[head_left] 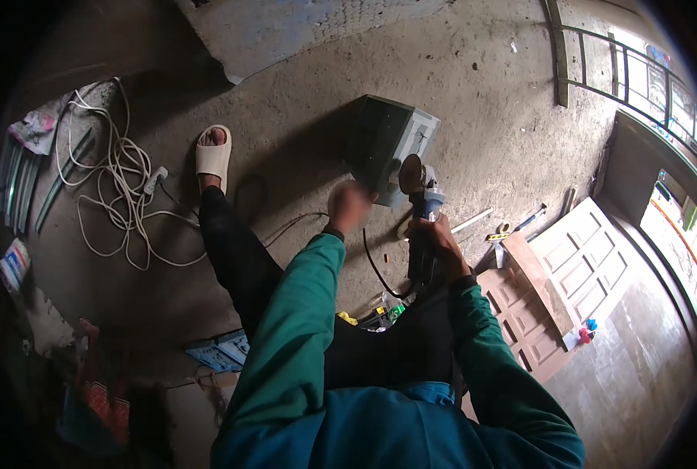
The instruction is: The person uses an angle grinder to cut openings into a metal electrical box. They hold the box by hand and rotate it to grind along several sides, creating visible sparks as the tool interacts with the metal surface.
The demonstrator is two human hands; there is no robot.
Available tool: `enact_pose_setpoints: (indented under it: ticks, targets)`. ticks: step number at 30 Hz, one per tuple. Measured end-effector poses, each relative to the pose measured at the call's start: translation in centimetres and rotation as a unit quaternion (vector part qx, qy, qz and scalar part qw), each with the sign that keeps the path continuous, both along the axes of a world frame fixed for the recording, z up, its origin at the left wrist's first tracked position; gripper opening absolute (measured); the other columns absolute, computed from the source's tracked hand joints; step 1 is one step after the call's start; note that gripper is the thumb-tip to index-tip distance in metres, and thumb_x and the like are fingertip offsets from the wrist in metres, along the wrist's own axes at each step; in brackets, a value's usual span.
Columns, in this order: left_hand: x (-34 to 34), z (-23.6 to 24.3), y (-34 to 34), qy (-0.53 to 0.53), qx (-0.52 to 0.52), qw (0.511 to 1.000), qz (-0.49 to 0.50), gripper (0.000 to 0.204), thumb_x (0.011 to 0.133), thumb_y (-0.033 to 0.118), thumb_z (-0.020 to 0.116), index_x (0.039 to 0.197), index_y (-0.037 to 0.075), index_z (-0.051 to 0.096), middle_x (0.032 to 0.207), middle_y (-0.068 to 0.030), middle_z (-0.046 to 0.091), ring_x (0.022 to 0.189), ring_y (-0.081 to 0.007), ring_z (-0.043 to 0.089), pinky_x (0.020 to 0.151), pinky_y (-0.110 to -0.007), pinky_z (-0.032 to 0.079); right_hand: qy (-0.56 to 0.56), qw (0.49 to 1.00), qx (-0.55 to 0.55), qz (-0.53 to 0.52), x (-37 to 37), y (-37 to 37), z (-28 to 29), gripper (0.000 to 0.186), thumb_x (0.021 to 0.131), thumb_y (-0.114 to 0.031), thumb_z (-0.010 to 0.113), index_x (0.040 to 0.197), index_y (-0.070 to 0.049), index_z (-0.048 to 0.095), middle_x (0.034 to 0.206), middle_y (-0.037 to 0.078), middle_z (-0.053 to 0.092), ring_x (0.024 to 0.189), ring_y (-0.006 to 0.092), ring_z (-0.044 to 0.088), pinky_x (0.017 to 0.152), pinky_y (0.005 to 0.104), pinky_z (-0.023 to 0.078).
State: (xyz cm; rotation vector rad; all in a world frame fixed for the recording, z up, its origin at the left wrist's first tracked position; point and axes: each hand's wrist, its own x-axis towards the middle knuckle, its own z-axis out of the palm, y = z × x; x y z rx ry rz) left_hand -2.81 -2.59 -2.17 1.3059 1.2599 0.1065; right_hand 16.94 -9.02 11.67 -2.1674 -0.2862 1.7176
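Observation:
An angle grinder [426,205] is gripped in my right hand [442,242], its fingers wrapped round the body. The round disc [411,173] at its far end is beside the near right edge of a dark grey-green box [383,133] on the floor. Whether disc and box touch, I cannot tell. My left hand [351,207] is at the box's near left corner; a blur covers it and hides its fingers. A black cord [373,262] curves on the floor below the grinder.
A tangled white extension cord [133,184] lies left, near my sandalled foot [212,156]. Metal strips [20,184] are at the far left. Panelled wooden doors [587,250] and hand tools [530,221] lie right. A metal sheet [301,27] is at the back.

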Motion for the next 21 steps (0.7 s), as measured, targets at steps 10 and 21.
enact_pose_setpoints:
  ticks: [10, 21]
  targets:
    - [0.7, 0.3, 0.1, 0.006, 0.023, 1.000, -0.016, 0.030, 0.077, 0.037, 0.074, 0.086, 0.009, 0.074, 0.090, -0.0147, 0.069, 0.084, -0.0314, 0.065, 0.075, -0.037, 0.051, -0.021, 0.999, 0.029, 0.010, 0.9, -1.2, -0.7, 0.041, 0.077, -0.010, 0.068, 0.105, 0.001, 0.041, 0.070, 0.007, 0.053, 0.054, 0.0171, 0.055, 0.048, 0.0295, 0.045]
    - [0.6, 0.4, 0.0, -0.004, -0.023, 1.000, -0.015, 0.027, 0.074, 0.032, 0.073, 0.080, 0.006, 0.072, 0.081, -0.0107, 0.071, 0.078, -0.0265, 0.068, 0.070, -0.035, 0.052, -0.015, 0.996, -0.064, -0.055, 1.1, 0.4, -0.7, 0.030, 0.072, -0.008, 0.072, 0.094, 0.001, 0.054, 0.079, 0.009, 0.059, 0.063, 0.0188, 0.059, 0.056, 0.0307, 0.049]
